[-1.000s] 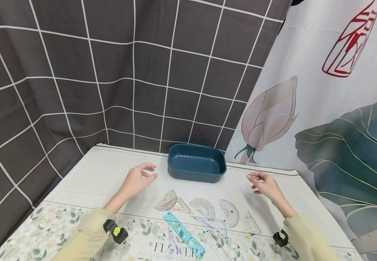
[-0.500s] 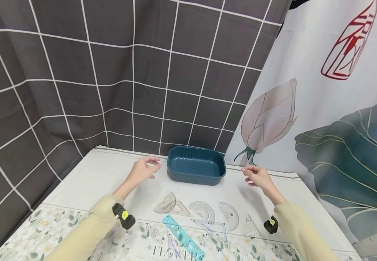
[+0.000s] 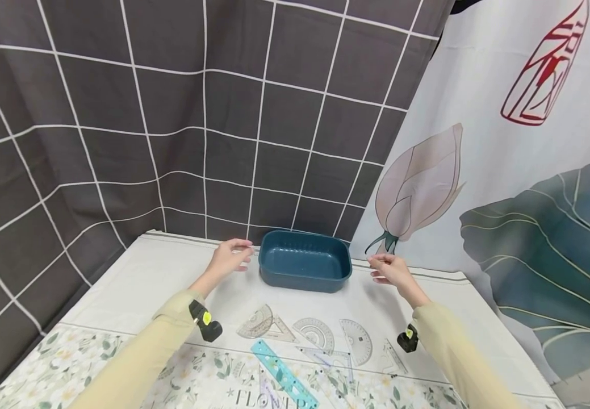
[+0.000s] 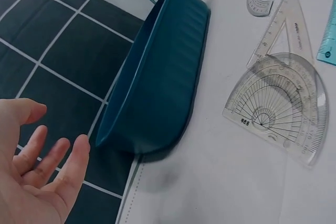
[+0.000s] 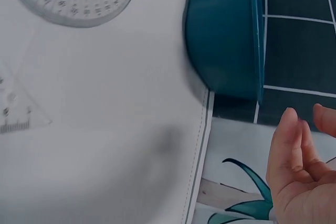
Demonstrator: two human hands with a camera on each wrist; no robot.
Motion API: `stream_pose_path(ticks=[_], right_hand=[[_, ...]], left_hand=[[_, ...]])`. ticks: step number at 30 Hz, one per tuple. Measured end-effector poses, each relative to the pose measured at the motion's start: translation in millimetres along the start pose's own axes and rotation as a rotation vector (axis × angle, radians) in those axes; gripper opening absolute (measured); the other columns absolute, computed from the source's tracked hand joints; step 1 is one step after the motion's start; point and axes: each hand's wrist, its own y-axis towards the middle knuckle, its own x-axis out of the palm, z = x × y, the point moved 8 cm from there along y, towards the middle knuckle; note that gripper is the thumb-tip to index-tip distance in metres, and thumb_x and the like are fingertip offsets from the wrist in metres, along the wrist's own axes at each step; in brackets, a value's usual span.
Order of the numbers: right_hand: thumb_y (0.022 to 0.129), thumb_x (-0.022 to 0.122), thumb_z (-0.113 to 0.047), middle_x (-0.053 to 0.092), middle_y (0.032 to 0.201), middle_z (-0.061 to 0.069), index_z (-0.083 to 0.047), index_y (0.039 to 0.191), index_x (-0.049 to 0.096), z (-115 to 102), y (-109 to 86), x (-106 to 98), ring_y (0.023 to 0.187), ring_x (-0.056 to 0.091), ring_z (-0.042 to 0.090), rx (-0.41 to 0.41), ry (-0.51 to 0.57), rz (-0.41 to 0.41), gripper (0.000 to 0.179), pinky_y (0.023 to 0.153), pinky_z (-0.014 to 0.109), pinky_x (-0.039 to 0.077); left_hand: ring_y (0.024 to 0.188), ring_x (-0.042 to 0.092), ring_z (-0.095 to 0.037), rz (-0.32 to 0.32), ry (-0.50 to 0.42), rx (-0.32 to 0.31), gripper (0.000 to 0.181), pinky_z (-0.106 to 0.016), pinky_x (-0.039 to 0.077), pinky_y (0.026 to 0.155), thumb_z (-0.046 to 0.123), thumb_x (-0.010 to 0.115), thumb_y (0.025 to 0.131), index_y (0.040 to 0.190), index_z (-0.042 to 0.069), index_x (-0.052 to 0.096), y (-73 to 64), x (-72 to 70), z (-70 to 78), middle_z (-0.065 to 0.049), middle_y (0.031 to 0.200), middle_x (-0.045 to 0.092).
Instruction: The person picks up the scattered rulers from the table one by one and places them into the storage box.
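Note:
A dark teal plastic basin (image 3: 305, 279) stands at the back edge of the table. Just left of it, my left hand (image 3: 227, 260) hovers with relaxed fingers, holding nothing. On the other side my right hand (image 3: 393, 270) is raised a little away from the basin's right end, also holding nothing. The left wrist view has the left hand (image 4: 44, 171) beside the near end of the basin (image 4: 163, 72). In the right wrist view the right hand (image 5: 304, 166) has its thumb apart from the fingers, below the basin's end (image 5: 226, 40).
In front of the basin lie clear protractors (image 3: 315, 334) and set squares (image 3: 393, 358), several in all. A turquoise ruler (image 3: 284, 375) lies diagonally nearer the front. A dark grid curtain (image 3: 233, 142) hangs behind the table, and a floral curtain (image 3: 427, 182) at the right.
Both hands have moved forward and inward toward the two ends of the basin. The basin and the measuring tools have stayed in place.

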Motion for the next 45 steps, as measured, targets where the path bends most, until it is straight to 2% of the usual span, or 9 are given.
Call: stream_pose_path(ticks=[5, 9, 13, 20, 23, 27, 32, 39, 45], right_hand=[[0.093, 0.061, -0.036, 0.063, 0.111, 0.022, 0.002, 0.118, 0.058, 3, 9.3, 8, 0.077, 0.064, 0.008, -0.013, 0.037, -0.018, 0.046, 0.071, 0.025, 0.061], [0.095, 0.059, -0.031, 0.059, 0.121, 0.025, 0.003, 0.123, 0.056, 1, 14.0, 17, 0.081, 0.065, 0.009, 0.045, 0.048, 0.000, 0.044, 0.073, 0.021, 0.059], [0.097, 0.056, -0.026, 0.055, 0.127, 0.027, 0.004, 0.126, 0.054, 1, 21.5, 23, 0.085, 0.066, 0.012, 0.061, 0.057, 0.002, 0.042, 0.072, 0.018, 0.058], [0.098, 0.055, -0.025, 0.054, 0.127, 0.029, 0.005, 0.126, 0.053, 0, 30.8, 28, 0.079, 0.064, 0.008, 0.064, 0.087, 0.008, 0.041, 0.072, 0.019, 0.059], [0.098, 0.055, -0.023, 0.056, 0.123, 0.028, 0.006, 0.124, 0.054, 1, 33.4, 31, 0.076, 0.063, 0.007, 0.068, 0.086, 0.020, 0.039, 0.072, 0.021, 0.060], [0.097, 0.054, -0.021, 0.058, 0.122, 0.026, 0.005, 0.123, 0.055, 5, 37.3, 34, 0.080, 0.065, 0.010, 0.081, 0.080, 0.025, 0.037, 0.074, 0.023, 0.060], [0.097, 0.055, -0.020, 0.061, 0.117, 0.021, 0.006, 0.122, 0.055, 8, 39.8, 37, 0.077, 0.064, 0.008, 0.095, 0.097, 0.030, 0.037, 0.069, 0.018, 0.058], [0.096, 0.057, -0.019, 0.068, 0.105, 0.012, 0.006, 0.120, 0.056, 10, 41.4, 41, 0.070, 0.062, 0.003, 0.113, 0.130, 0.042, 0.034, 0.064, 0.014, 0.056], [0.094, 0.060, -0.013, 0.069, 0.099, 0.012, 0.008, 0.123, 0.057, 11, 43.1, 44, 0.065, 0.059, 0.002, 0.107, 0.116, 0.033, 0.036, 0.062, 0.015, 0.056]], left_hand=[[0.102, 0.066, -0.037, 0.014, -0.048, -0.052, 0.036, -0.031, 0.062, 0.073, 0.013, 0.060, 0.093, 0.124, -0.006, 0.057, 7.5, 3.9, -7.5, -0.027, 0.121, 0.061], [0.107, 0.063, -0.039, 0.029, -0.056, -0.085, 0.038, -0.029, 0.062, 0.074, 0.016, 0.060, 0.093, 0.125, -0.005, 0.056, 12.7, 7.0, -13.5, -0.026, 0.121, 0.061], [0.107, 0.063, -0.039, 0.041, -0.057, -0.112, 0.039, -0.027, 0.061, 0.074, 0.017, 0.060, 0.093, 0.126, -0.003, 0.056, 17.9, 10.0, -19.5, -0.024, 0.121, 0.062], [0.106, 0.064, -0.037, 0.034, -0.081, -0.142, 0.041, -0.039, 0.060, 0.085, 0.018, 0.061, 0.093, 0.128, -0.004, 0.055, 25.0, 18.6, -25.7, -0.025, 0.124, 0.060], [0.107, 0.063, -0.038, 0.028, -0.086, -0.160, 0.044, -0.038, 0.060, 0.083, 0.018, 0.061, 0.092, 0.130, -0.004, 0.053, 26.4, 22.8, -27.3, -0.026, 0.124, 0.059], [0.107, 0.063, -0.040, 0.035, -0.095, -0.177, 0.047, -0.034, 0.061, 0.078, 0.018, 0.062, 0.092, 0.133, -0.002, 0.051, 29.6, 27.0, -31.3, -0.025, 0.124, 0.060], [0.106, 0.063, -0.040, 0.043, -0.103, -0.178, 0.047, -0.030, 0.062, 0.073, 0.016, 0.062, 0.091, 0.134, -0.003, 0.051, 35.1, 30.8, -36.6, -0.026, 0.124, 0.060], [0.108, 0.064, -0.038, 0.017, -0.096, -0.177, 0.045, -0.025, 0.061, 0.070, 0.007, 0.059, 0.092, 0.134, -0.005, 0.050, 39.2, 33.7, -42.2, -0.027, 0.128, 0.058], [0.109, 0.062, -0.039, -0.020, -0.107, -0.200, 0.043, -0.022, 0.061, 0.070, 0.005, 0.056, 0.093, 0.135, -0.006, 0.049, 40.9, 38.5, -45.9, -0.028, 0.132, 0.054]])
